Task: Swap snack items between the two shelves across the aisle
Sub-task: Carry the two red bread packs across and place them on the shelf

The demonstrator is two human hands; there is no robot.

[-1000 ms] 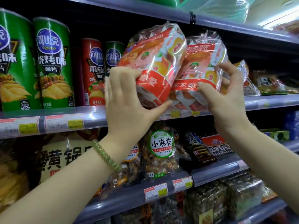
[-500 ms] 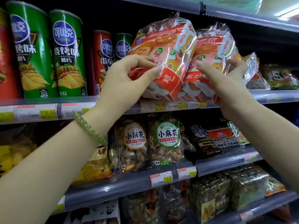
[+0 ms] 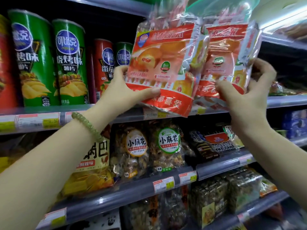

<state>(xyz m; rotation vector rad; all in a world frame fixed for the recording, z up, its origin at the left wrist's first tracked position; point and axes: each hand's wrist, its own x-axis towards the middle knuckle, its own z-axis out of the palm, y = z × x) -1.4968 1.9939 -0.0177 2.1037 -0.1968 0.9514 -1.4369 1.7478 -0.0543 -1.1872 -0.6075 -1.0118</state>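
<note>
Left hand: your left hand (image 3: 123,90) grips the lower edge of the left bag (image 3: 159,63), thumb across its front.
Right hand: your right hand (image 3: 245,97) clasps the right bag (image 3: 227,63) at its lower right corner.
Bags: you hold both orange-red bags upright and side by side, edges overlapping, raised in front of the chip shelf (image 3: 49,117).
Neighbours: green and red chip cans (image 3: 69,63) stand to the left; twisted-snack bags (image 3: 167,146) sit on the shelf below.
Wrist: a green bead bracelet (image 3: 86,125) circles your left wrist.
</note>
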